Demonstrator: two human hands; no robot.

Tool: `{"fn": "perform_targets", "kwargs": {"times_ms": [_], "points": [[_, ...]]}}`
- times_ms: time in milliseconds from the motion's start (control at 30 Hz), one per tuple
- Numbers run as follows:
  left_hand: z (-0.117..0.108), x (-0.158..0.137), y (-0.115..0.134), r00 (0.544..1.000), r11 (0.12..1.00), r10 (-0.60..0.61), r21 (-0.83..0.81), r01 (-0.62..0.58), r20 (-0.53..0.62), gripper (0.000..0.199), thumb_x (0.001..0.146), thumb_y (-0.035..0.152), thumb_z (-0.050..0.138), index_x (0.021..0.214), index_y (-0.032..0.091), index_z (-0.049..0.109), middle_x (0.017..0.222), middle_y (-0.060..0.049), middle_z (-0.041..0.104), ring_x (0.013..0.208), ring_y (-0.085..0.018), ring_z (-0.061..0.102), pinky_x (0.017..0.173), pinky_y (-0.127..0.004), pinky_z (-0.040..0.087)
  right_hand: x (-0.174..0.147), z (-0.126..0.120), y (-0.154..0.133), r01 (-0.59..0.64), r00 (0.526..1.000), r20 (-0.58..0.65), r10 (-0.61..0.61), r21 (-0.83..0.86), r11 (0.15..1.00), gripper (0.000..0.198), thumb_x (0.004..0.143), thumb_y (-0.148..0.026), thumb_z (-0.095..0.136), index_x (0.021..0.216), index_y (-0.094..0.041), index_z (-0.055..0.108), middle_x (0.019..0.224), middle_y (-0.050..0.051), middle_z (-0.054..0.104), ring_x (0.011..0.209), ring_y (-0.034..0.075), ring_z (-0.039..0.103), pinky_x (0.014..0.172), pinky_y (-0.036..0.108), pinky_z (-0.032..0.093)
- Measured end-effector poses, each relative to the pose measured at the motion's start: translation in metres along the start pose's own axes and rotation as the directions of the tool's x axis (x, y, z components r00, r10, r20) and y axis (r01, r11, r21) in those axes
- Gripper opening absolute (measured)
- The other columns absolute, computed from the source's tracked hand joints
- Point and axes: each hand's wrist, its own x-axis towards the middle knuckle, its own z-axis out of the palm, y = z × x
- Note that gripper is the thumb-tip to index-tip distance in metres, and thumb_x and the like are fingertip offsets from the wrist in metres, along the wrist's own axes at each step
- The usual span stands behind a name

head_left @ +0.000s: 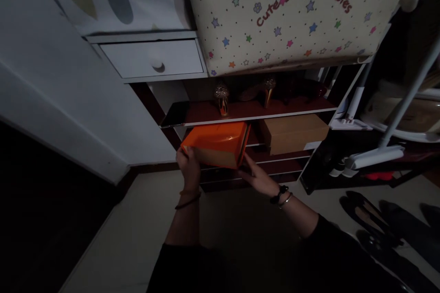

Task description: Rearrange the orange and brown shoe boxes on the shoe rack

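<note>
An orange box [216, 143] sits partly out of the second shelf of a low shoe rack [247, 112]. My left hand [189, 167] grips its front left corner. My right hand [256, 177] holds its right end from below. A brown cardboard box [292, 132] rests on the same shelf just to the right. On the shelf above stand glittery high-heeled shoes [223, 96], with darker shoes beside them in shadow.
A white drawer unit [154, 58] stands over the rack on the left. A star-printed cloth [288, 13] reading "Cute Sweet Babies" hangs over the rack top. A white mop [374, 155] leans at right. Dark shoes [367, 215] lie on the floor at right.
</note>
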Motion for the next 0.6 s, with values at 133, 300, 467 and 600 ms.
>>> {"fn": "perform_targets", "kwargs": {"times_ms": [133, 300, 467, 600], "points": [[0.000, -0.020, 0.007, 1.000, 0.997, 0.003, 0.078, -0.005, 0.023, 0.039, 0.102, 0.056, 0.047, 0.087, 0.021, 0.055, 0.092, -0.005, 0.051, 0.096, -0.025, 0.053, 0.102, -0.047, 0.048, 0.001, -0.012, -0.005, -0.058, 0.990, -0.125, 0.066, 0.064, 0.996, 0.092, 0.095, -0.061, 0.071, 0.169, -0.021, 0.034, 0.172, 0.013, 0.036, 0.160, 0.030, 0.035, 0.135, 0.050, 0.024], [0.015, -0.044, 0.016, 0.982, 0.996, 0.086, 0.012, -0.089, 0.170, 0.046, 0.100, 0.064, 0.044, 0.078, 0.023, 0.050, 0.084, -0.005, 0.053, 0.089, -0.024, 0.053, 0.091, -0.042, 0.047, 0.000, -0.031, -0.003, -0.148, 0.955, -0.239, 0.177, 0.133, 0.980, 0.111, 0.087, -0.071, 0.075, 0.171, -0.018, 0.027, 0.172, 0.015, 0.036, 0.159, 0.032, 0.036, 0.134, 0.049, 0.028], [0.028, -0.062, 0.026, 0.966, 0.988, 0.017, -0.152, 0.023, 0.259, 0.051, 0.098, 0.070, 0.047, 0.100, 0.020, 0.058, 0.103, -0.008, 0.064, 0.097, -0.023, 0.060, 0.086, -0.036, 0.049, -0.009, -0.038, -0.014, -0.043, 0.957, -0.284, 0.054, 0.046, 0.998, 0.093, 0.091, -0.062, 0.072, 0.166, -0.016, 0.040, 0.162, 0.017, 0.051, 0.145, 0.033, 0.055, 0.126, 0.051, 0.042], [0.031, -0.064, 0.028, 0.963, 0.979, -0.026, -0.186, 0.078, 0.267, 0.057, 0.096, 0.074, 0.049, 0.101, 0.019, 0.061, 0.102, -0.008, 0.067, 0.095, -0.023, 0.062, 0.083, -0.035, 0.049, -0.029, -0.070, -0.036, -0.081, 0.905, -0.424, -0.037, -0.257, 0.963, 0.046, 0.096, -0.050, 0.068, 0.128, -0.018, 0.075, 0.122, 0.015, 0.077, 0.114, 0.033, 0.073, 0.107, 0.051, 0.056]]}}
